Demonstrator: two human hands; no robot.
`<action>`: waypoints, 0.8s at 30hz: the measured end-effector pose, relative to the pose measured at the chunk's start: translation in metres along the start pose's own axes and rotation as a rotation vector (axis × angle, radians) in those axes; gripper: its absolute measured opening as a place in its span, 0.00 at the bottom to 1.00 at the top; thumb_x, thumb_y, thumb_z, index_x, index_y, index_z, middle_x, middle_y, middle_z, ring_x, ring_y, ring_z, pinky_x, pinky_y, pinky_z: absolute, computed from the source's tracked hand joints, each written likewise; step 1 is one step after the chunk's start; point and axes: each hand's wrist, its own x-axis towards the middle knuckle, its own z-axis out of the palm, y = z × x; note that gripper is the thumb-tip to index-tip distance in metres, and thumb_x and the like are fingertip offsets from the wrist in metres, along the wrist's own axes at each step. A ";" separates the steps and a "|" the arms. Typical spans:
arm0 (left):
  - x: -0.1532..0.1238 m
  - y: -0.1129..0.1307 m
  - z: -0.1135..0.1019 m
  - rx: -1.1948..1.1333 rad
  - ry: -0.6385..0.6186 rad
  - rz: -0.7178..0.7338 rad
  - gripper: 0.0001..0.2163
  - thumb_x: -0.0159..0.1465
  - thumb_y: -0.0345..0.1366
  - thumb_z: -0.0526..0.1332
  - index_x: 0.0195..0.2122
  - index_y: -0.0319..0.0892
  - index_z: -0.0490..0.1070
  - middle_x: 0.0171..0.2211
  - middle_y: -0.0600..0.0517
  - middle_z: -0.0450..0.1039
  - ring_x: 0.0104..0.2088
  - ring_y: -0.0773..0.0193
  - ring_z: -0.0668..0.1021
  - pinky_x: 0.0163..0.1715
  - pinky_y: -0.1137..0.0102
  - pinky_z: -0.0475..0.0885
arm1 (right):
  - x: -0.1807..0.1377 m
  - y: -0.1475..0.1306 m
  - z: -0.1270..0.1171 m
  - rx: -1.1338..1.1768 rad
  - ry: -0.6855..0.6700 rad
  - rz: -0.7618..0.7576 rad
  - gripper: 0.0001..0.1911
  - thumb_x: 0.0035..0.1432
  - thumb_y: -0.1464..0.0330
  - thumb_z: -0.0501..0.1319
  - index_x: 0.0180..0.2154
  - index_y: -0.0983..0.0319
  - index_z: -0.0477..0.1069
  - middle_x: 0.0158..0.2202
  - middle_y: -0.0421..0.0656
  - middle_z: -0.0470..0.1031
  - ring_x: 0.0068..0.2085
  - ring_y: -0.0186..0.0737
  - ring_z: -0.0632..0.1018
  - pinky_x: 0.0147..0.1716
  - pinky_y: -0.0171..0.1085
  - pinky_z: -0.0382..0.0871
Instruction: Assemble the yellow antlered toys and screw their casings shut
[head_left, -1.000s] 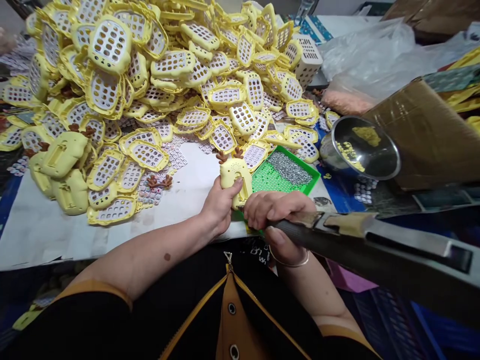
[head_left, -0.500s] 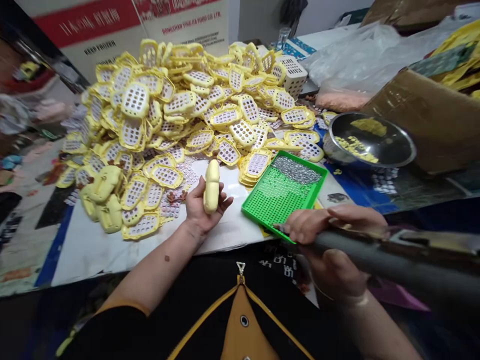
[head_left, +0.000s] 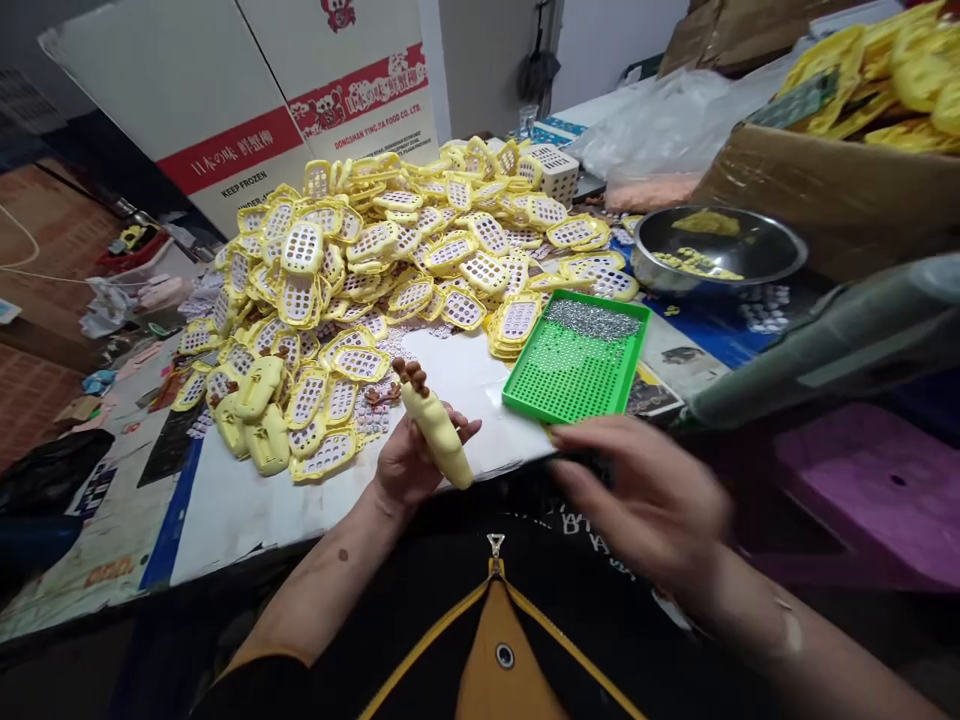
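Observation:
In my left hand (head_left: pixel 401 466) is a pale yellow plastic toy piece (head_left: pixel 441 437), tilted, with brown knobbly bits at its upper end. The fingers wrap it from below and behind. My right hand (head_left: pixel 652 500), blurred by motion, is beside it to the right, thumb apart from the fingers and nothing visible between them. Just beyond that hand lies a green perforated tray (head_left: pixel 562 398) with small silvery screws (head_left: pixel 589 320) heaped at its far end. A grey cylindrical tool (head_left: pixel 840 335), apparently a power screwdriver, hangs at the right, away from both hands.
A large pile of yellow-rimmed perforated pieces (head_left: pixel 375 245) covers the table's back. Several plain yellow shells (head_left: pixel 261 388) lie at the left. A steel bowl (head_left: pixel 780 255) holds small yellow parts, near a cardboard box (head_left: pixel 795 185). A purple stool (head_left: pixel 885 500) stands at lower right.
My right hand has let go of the grey tool, which now hangs farther right and higher. My left hand has tilted the toy piece, bringing its brown end into view. The camera view has shifted.

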 end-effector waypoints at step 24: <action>-0.073 0.010 -0.040 0.347 0.229 0.205 0.19 0.49 0.41 0.71 0.42 0.44 0.75 0.47 0.47 0.77 0.49 0.54 0.76 0.52 0.61 0.68 | 0.006 0.024 0.122 0.442 -0.566 0.379 0.20 0.54 0.54 0.63 0.42 0.61 0.73 0.39 0.46 0.79 0.40 0.44 0.78 0.42 0.43 0.74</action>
